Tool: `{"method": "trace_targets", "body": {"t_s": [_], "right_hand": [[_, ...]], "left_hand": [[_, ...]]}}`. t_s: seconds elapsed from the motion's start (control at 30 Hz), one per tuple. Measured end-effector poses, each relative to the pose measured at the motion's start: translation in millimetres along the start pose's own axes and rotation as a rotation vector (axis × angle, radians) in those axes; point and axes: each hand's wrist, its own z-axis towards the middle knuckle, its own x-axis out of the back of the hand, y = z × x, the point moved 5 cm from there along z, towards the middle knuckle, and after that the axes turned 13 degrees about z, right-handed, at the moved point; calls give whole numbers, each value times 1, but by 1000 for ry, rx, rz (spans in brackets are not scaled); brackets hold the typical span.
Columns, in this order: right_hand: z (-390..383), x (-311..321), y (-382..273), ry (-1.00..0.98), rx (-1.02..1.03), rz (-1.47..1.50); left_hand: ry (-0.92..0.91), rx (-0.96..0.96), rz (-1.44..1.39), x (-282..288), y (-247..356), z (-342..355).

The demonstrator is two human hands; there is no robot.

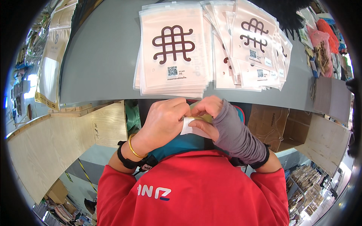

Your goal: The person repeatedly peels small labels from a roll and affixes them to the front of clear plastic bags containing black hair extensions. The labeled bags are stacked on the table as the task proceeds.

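Just in front of my body, below the table's near edge, both hands hold a white paper strip (197, 130) with a yellowish edge at its top. My left hand (166, 117) has its fingers curled and pinched at the strip's left end. On the other side, my right hand (208, 113) grips it, the thumb lying across the white face and the fingers bent above. The fingertips partly hide the strip. Beyond my hands lies a stack of pale pink zip bags (174, 81) with a dark looped pattern. To its right, a looser pile of the same bags (256, 56) fans out.
The grey table (102, 56) spans the far side. A long clear-and-gold package (51, 71) hangs over its left edge. Wooden panels (56, 150) stand at the left, with a cardboard box (267, 122) under the table at the right. A black fluffy thing (279, 9) lies at the back right.
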Motion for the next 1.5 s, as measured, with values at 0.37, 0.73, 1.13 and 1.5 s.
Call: {"method": "trace_targets", "body": {"t_s": [0.37, 0.73, 1.13, 1.5], "right_hand": [[-24, 3, -28, -31, 264, -458], [-36, 27, -29, 90, 525, -1002], [-22, 36, -4, 76, 733, -892], [-3, 15, -39, 27, 480, -240]], "left_hand": [[65, 220, -485, 8, -17, -11], [168, 341, -768, 5, -8, -17], [77, 387, -1023, -3, -9, -27], [139, 236, -611, 15, 12, -28]]}}
